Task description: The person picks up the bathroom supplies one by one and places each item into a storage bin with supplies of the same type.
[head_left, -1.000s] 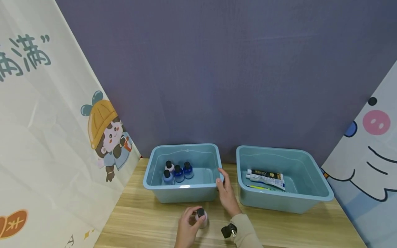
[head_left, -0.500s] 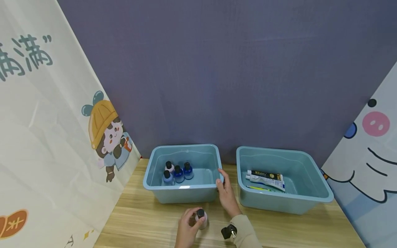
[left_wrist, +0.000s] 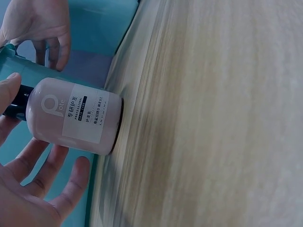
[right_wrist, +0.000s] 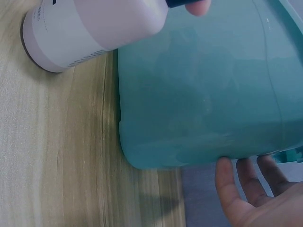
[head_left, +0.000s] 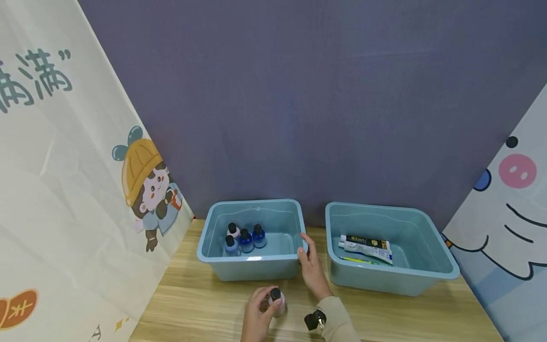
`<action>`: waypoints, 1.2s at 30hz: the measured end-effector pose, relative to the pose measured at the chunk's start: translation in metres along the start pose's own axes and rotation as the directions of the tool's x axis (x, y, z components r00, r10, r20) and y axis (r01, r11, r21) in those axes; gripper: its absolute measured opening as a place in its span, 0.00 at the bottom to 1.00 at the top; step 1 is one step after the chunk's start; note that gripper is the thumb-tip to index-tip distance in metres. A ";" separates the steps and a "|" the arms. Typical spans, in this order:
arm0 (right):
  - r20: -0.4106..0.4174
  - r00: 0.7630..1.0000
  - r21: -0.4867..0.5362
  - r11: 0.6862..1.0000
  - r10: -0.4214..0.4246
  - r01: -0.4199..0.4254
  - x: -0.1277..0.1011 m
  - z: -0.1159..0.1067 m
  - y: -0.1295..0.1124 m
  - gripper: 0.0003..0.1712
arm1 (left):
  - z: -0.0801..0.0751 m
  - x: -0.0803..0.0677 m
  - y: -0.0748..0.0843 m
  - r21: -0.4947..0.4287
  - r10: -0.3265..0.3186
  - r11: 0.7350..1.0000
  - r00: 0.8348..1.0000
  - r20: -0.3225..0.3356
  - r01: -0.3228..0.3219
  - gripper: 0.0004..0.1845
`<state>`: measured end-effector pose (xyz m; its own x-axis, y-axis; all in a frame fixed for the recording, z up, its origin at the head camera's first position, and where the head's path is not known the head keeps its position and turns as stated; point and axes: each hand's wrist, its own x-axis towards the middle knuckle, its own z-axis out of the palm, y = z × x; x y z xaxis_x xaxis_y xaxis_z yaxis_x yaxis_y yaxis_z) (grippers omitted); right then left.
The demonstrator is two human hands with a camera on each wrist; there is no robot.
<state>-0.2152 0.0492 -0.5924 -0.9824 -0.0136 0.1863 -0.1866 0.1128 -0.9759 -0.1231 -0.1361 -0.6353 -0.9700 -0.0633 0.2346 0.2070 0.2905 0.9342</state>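
Observation:
My left hand (head_left: 256, 313) pinches the black cap of a pale pink hair-care bottle (left_wrist: 71, 116), its thumb at one side and the other fingers spread below in the left wrist view. Upright in the head view, the bottle has its base at the tabletop, before the left blue bin (head_left: 256, 268). At that bin's front right corner my right hand (head_left: 314, 275) holds on, with thumb and index finger at the rim. Other right fingers (right_wrist: 227, 182) touch the bin's outer side wall. Inside, a light blue bottle (head_left: 231, 247), dark blue bottles (head_left: 246, 243) and a pink bottle (head_left: 233, 231) stand upright.
To the right, a second blue bin (head_left: 384, 280) contains a black toothpaste tube (head_left: 365, 240), a white tube (head_left: 367, 249) and a yellow-green item (head_left: 356, 259) along its near wall. Behind both bins rises a grey-purple backdrop (head_left: 290, 118). Printed sheets (head_left: 64, 190) flank the wooden table (head_left: 183, 304).
The pink bottle's cap shifts very slightly to the left in my left hand. My right hand stays at the bin corner, and both bins keep their places.

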 end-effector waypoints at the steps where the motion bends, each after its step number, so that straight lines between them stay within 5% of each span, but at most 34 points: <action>1: 0.002 1.000 0.000 1.000 0.000 0.000 0.000 0.000 0.001 0.27 | 0.000 0.000 0.000 0.000 0.006 1.000 1.000 -0.004 -0.006 0.18; 11: 0.000 1.000 0.008 1.000 0.018 -0.018 0.000 0.000 -0.004 0.26 | -0.003 0.001 0.000 0.020 0.038 0.999 0.999 0.006 -0.038 0.17; 36: -0.028 1.000 -0.024 1.000 0.010 -0.011 0.000 0.002 -0.005 0.26 | -0.022 0.022 0.045 0.024 0.172 0.985 0.982 -0.081 -0.170 0.14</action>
<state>-0.2139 0.0471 -0.5875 -0.9837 0.0151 0.1794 -0.1757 0.1365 -0.9749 -0.1327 -0.1455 -0.5819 -0.9065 -0.0901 0.4125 0.3659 0.3196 0.8740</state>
